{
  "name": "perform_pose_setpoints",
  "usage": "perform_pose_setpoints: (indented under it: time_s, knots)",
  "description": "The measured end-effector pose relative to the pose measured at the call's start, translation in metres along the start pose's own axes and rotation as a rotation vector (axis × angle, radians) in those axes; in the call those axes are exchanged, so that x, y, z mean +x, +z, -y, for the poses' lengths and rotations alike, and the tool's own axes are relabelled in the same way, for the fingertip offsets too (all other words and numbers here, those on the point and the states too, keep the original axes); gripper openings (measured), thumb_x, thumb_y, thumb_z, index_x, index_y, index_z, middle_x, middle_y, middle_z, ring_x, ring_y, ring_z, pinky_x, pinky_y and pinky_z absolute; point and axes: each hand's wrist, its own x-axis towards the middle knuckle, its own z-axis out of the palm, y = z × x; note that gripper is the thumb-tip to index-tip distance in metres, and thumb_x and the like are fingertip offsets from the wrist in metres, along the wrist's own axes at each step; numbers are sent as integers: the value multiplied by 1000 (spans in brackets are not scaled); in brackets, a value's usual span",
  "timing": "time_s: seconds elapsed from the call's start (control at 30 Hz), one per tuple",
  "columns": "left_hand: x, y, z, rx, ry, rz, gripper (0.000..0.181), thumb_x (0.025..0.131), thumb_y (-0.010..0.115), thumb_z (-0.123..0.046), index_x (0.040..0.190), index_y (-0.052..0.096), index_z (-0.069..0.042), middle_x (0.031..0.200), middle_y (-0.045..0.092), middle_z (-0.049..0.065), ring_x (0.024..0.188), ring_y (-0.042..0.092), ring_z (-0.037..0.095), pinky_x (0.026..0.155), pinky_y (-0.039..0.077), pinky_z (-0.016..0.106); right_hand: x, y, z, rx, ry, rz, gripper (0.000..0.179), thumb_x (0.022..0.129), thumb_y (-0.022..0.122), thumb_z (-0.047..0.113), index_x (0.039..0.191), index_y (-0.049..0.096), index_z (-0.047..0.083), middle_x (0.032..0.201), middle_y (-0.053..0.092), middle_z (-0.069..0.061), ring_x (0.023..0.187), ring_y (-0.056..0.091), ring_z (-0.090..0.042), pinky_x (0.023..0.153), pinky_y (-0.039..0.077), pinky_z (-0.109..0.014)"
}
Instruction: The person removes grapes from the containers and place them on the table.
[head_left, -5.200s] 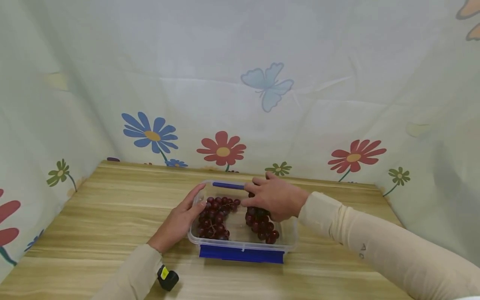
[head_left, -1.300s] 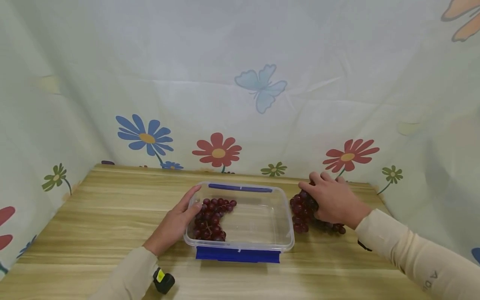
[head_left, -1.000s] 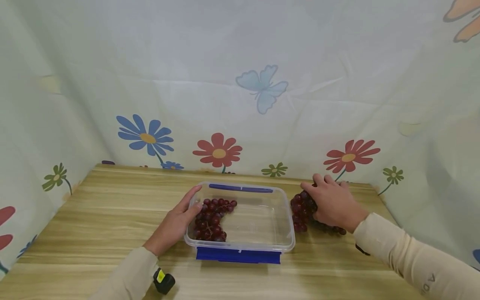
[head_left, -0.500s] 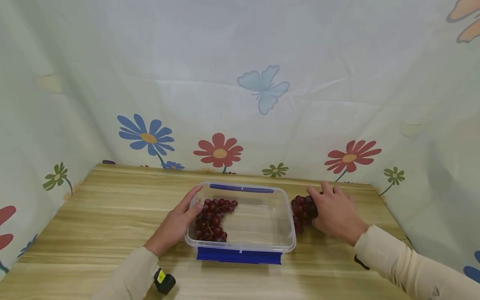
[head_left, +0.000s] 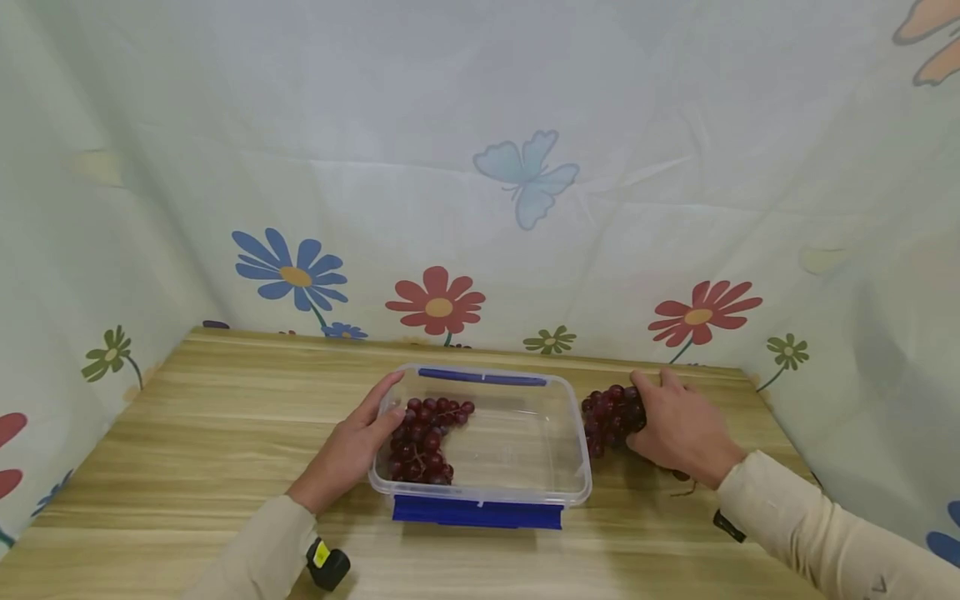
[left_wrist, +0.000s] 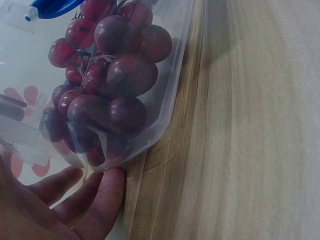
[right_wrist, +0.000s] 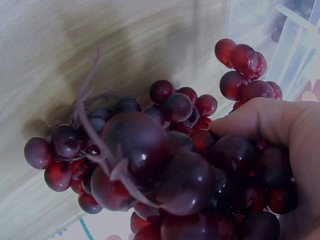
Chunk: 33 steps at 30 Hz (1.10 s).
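A clear plastic food container (head_left: 582, 450) with blue latches stands lidless on the table. A bunch of dark red grapes (head_left: 420, 450) lies in its left part. My left hand (head_left: 347, 457) holds the container's left side, thumb over the rim; in the left wrist view, fingertips (left_wrist: 112, 185) touch the outside near the bottom. Right of the container, my right hand (head_left: 684, 429) grips more red grapes (head_left: 607, 417). The right wrist view shows these grapes (right_wrist: 185, 182) close up, a stem sticking out; whether they form one bunch or more I cannot tell. The palm hides some.
The wooden table (head_left: 255, 400) ends at a flower-printed curtain (head_left: 360, 200) behind and at both sides. By the left sleeve is a black device with a yellow patch (head_left: 328, 564). A blue latch (head_left: 477, 512) hangs from the container's front.
Five seconds ago the right hand was on grapes in the container's right part; that part now holds none. Lately the right hand shifted slightly rightward on the grapes outside. The left hand has stayed.
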Motion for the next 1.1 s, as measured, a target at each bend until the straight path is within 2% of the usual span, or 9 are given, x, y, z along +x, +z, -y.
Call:
perform_pose_setpoints:
  time_s: [0.23, 0.5, 0.7, 0.93, 1.1]
  knots:
    - [-2, 0, -2, 10, 1, 0, 56, 110, 38, -55, 163, 20, -50, 175, 22, 5, 159, 29, 39, 125, 22, 69, -4, 3, -3, 2, 18, -8, 72, 75, 85, 27, 136, 53, 6, 109, 57, -27, 66, 57, -33, 47, 50, -45]
    - [-2, 0, -2, 4, 0, 4, 56, 109, 38, -58, 162, 20, -51, 176, 20, 3, 160, 25, 39, 125, 21, 69, -14, 12, -3, -70, -4, -49, 69, 74, 87, 32, 129, 55, 7, 108, 57, -25, 66, 56, -34, 46, 48, -44]
    - [-1, 0, -3, 9, 2, 5, 56, 109, 38, -57, 162, 20, -51, 176, 19, 2, 161, 22, 39, 125, 20, 69, -22, 21, 0, -115, 6, -49, 74, 75, 87, 35, 136, 54, 10, 113, 55, -26, 72, 58, -37, 42, 48, -45]
    - [-1, -1, -2, 12, 6, 4, 56, 110, 39, -56, 162, 20, -51, 176, 20, 4, 161, 23, 39, 126, 21, 68, -30, 28, 0, -144, -13, -62, 76, 75, 86, 33, 140, 53, 8, 109, 55, -24, 68, 56, -34, 42, 47, -45]
    - [-1, -1, -1, 8, 8, 6, 56, 110, 39, -56, 162, 20, -51, 176, 20, 4, 161, 23, 38, 126, 21, 68, -36, 30, 1, -149, -9, -40, 75, 76, 86, 37, 136, 54, 8, 109, 58, -24, 64, 55, -32, 39, 44, -43]
